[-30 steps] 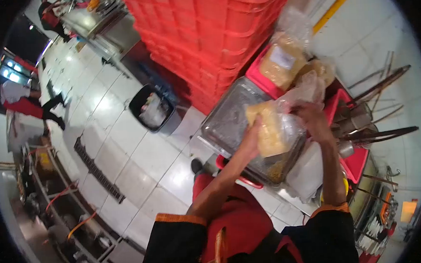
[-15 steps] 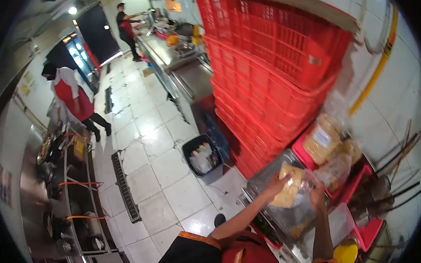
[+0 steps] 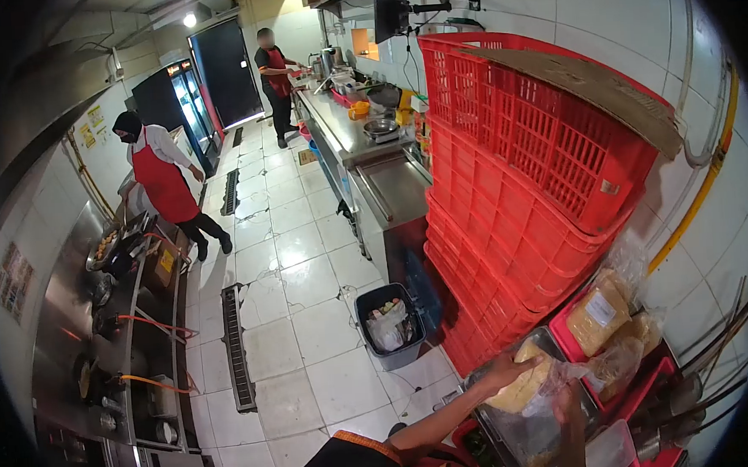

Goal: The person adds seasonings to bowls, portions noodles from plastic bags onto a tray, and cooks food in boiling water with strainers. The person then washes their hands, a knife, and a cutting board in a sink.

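Left grip (image 3: 513,371) is curled round the side & upper edge of a bag of pale yellow food (image 3: 511,395), only part-closed b/c the bag's bulk fills it; prob. bears most of the wt. so the soft pack doesn't sag. Right grip (image 3: 571,404) is pinched on the loose clear film (image 3: 542,404) at the bag's other end, prob. to keep slack plastic under control; exact finger positions there part hidden, can't tell more. Bag is held over a metal-looking tray (image 3: 505,440), prob. so any bits drop in there & not on the floor (image 3: 331,379); can't tell if its underside touches. Just beside, a labelled bag (image 3: 600,309) sits w/ its label facing up, handy for reading, in a red tub (image 3: 565,335) whose sides prob. stop soft packs sliding. Red crates (image 3: 516,192) are stacked vs. the wall, prob. to save floor space, w/ cardboard (image 3: 595,91) laid on top, maybe as a dust cover. Bin (image 3: 397,359) stands near the crates, prob. for quick discards.
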{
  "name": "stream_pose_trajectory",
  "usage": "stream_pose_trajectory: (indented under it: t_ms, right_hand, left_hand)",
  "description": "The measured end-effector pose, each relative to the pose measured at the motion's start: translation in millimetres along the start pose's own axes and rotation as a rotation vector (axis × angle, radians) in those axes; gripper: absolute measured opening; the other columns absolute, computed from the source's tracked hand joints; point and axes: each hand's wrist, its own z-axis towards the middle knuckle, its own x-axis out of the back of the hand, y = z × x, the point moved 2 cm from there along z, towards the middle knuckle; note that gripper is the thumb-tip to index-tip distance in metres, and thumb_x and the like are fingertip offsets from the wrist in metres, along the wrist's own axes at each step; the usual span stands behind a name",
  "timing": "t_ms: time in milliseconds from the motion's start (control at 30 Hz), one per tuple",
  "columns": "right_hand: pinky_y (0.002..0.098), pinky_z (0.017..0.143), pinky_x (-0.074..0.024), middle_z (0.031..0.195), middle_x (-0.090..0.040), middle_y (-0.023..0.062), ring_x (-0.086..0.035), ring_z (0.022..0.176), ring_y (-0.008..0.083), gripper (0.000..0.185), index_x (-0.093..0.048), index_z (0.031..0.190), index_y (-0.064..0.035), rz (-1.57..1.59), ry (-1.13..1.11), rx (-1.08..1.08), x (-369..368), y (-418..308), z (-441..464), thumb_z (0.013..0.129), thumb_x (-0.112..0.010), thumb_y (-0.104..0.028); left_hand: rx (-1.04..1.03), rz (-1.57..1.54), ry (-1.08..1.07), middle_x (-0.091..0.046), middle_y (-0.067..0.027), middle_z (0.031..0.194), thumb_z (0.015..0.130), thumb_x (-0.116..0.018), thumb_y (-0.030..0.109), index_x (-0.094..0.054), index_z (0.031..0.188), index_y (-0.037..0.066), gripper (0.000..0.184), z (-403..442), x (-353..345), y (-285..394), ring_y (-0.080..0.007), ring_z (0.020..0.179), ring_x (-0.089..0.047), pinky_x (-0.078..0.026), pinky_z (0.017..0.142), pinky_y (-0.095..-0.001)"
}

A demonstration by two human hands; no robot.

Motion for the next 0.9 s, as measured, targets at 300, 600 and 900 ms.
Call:
stream_pose_trajectory:
  t_ms: [300, 600, 900]
  right_hand:
    - [0.0312, 0.081, -0.0462, 0.107, -0.056, 0.0071, -0.056, 0.095, 0.019, 0.034, -0.052, 0.113, 0.0012, -0.012, -0.035, -0.021, -12.5, 11.2, -1.5, 0.08, -0.056, -0.002]
    - [0.0315, 0.078, -0.0474, 0.105, -0.057, 0.0089, -0.057, 0.093, 0.0188, 0.03, -0.053, 0.11, -0.0009, 0.328, 0.075, -0.126, 11.6, 29.6, 4.0, 0.081, -0.055, -0.008]
    - [0.035, 0.079, -0.0476, 0.1, -0.059, 0.0093, -0.058, 0.091, 0.0214, 0.027, -0.054, 0.107, -0.0002, -0.004, 0.142, -0.107, -10.6, 25.1, -8.5, 0.084, -0.055, -0.013]
  left_hand:
    - [-0.125, 0.235, 0.097, -0.061, -0.0137, 0.108, 0.074, -0.067, 0.05, -0.054, 0.119, 0.003, 0.066, 8.1, 9.0, -5.5, -0.0215, 0.096, -0.058, -0.044, 0.082, -0.0323]
    - [0.06, -0.088, -0.136, -0.059, -0.0079, 0.107, 0.077, -0.065, 0.05, -0.056, 0.117, 0.005, 0.061, -1.0, 9.8, -12.9, -0.0163, 0.096, -0.055, -0.044, 0.081, -0.0297]
    - [0.074, -0.175, -0.18, -0.057, -0.0081, 0.108, 0.079, -0.061, 0.054, -0.05, 0.122, 0.005, 0.067, 7.9, 12.3, -36.3, -0.0158, 0.096, -0.054, -0.044, 0.081, -0.0301]
